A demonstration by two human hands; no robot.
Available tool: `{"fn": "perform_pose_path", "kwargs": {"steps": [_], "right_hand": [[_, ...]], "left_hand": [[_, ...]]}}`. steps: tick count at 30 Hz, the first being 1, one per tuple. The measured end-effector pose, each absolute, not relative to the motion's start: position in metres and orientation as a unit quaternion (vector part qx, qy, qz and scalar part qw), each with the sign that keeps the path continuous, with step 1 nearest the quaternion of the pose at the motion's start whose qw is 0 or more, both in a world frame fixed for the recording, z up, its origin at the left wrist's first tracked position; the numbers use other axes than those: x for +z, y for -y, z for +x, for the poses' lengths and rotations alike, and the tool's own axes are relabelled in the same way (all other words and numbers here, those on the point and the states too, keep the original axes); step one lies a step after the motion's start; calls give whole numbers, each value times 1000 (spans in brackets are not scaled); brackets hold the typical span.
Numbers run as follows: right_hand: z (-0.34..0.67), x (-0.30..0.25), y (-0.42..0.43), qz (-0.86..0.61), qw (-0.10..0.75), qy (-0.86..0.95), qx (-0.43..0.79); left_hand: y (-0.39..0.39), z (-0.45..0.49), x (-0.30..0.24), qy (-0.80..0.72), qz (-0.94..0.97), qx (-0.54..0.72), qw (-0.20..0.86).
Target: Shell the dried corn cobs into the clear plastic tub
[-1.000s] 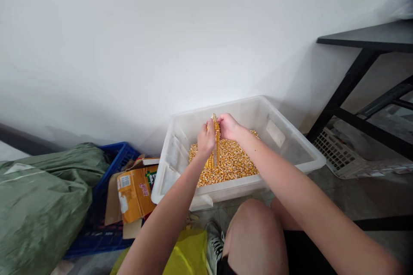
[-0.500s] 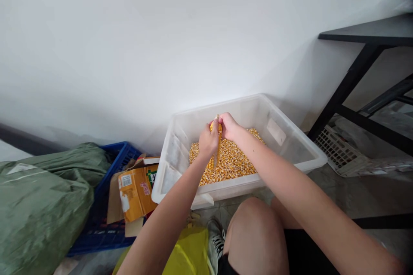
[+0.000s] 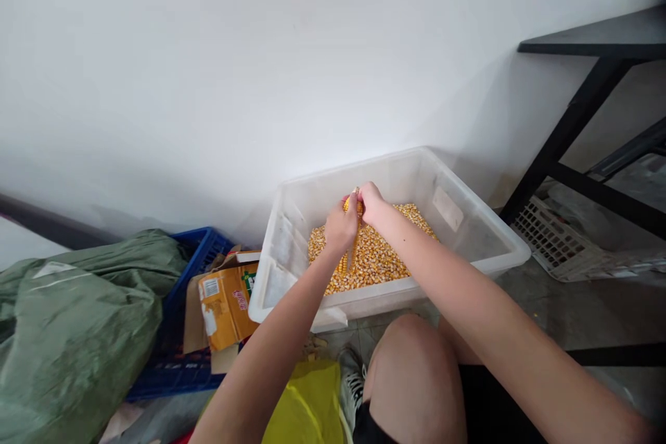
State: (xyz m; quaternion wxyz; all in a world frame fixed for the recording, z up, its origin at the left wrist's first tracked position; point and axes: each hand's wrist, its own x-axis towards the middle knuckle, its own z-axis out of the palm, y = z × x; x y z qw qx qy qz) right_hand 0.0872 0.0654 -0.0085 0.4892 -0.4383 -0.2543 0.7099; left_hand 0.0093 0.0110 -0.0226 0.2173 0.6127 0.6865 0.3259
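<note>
Hands, left (image 3: pixel 340 227) and right (image 3: pixel 370 202), grip corn cob (image 3: pixel 352 239) (over kernel-filled bin (image 3: pixel 483 239)).

You are not getting any wording you can actually read here. The orange carton (image 3: pixel 229 305) is showing you a white barcode sticker (image 3: pixel 210 288), a red script mark (image 3: pixel 239 300) and a green-and-white logo (image 3: pixel 248 282), all too small to make out. The pale sticker (image 3: pixel 448 209) inside the clear plastic bin (image 3: pixel 379 298) is looking blank, and the white label (image 3: pixel 52 269) on the green sack (image 3: pixel 78 340) is blurring beyond reading.
</note>
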Motion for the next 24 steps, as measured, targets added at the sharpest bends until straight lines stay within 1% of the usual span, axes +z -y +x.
{"fn": "perform_pose_path", "kwargs": {"steps": [4,7,11,16,24], "right_hand": [[92,-5,-66,-439,424,176,773],[96,-1,-66,-406,399,175,804],[97,0,-64,-389,402,197,805],[96,-4,-64,-412,404,203,791],[92,-8,-68,-444,405,211,771]], "left_hand": [[-14,9,-23,-696,596,325,235],[-18,7,-25,-680,589,357,250],[-19,6,-27,-667,585,382,257],[-16,7,-27,-663,597,373,256],[-13,8,-29,-667,612,361,227]]}}
